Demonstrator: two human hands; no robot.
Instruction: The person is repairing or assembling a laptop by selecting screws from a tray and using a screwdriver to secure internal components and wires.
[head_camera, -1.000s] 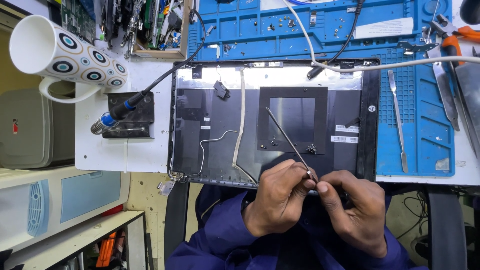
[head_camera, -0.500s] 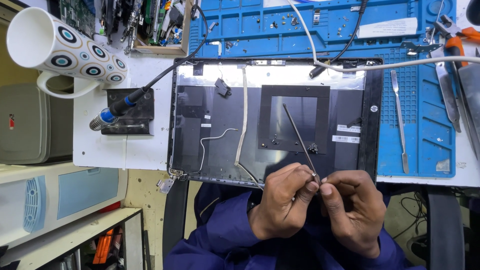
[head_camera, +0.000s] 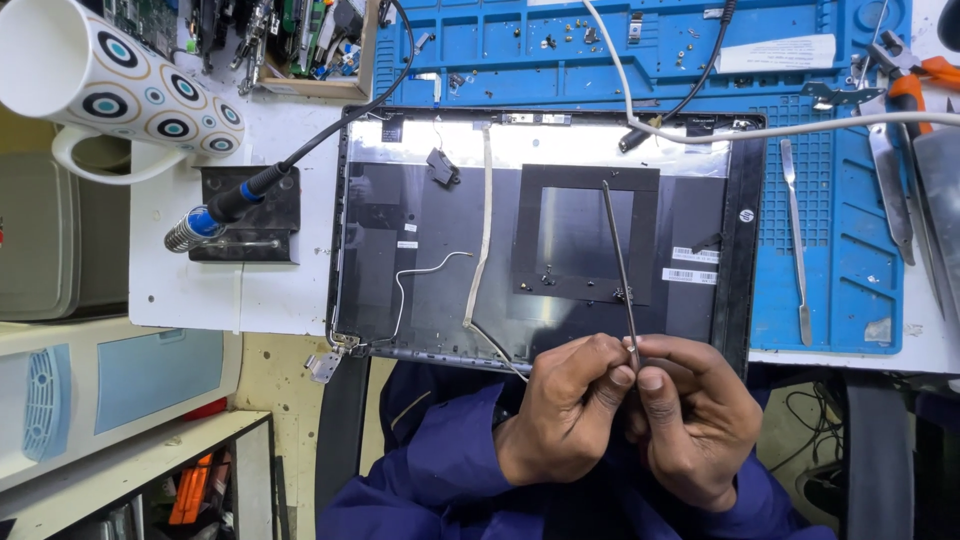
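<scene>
Two bare hands, long dark blue sleeves, matching blue garment

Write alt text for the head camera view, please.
Both hands, left hand and right hand, pinch a thin metal rod above an opened laptop lid on a workbench. A soldering iron and patterned mug sit left.

Mug (head_camera: 110, 85) top cut off (frame edge)

Clutter around the workspace

A white mug (head_camera: 95, 85) with ringed dots lay on its side at the far left, near a soldering iron (head_camera: 232, 205) resting on its black stand (head_camera: 245, 215). A blue mat (head_camera: 830, 240) carried a metal spudger (head_camera: 797, 240) and orange-handled pliers (head_camera: 915, 75).
</scene>
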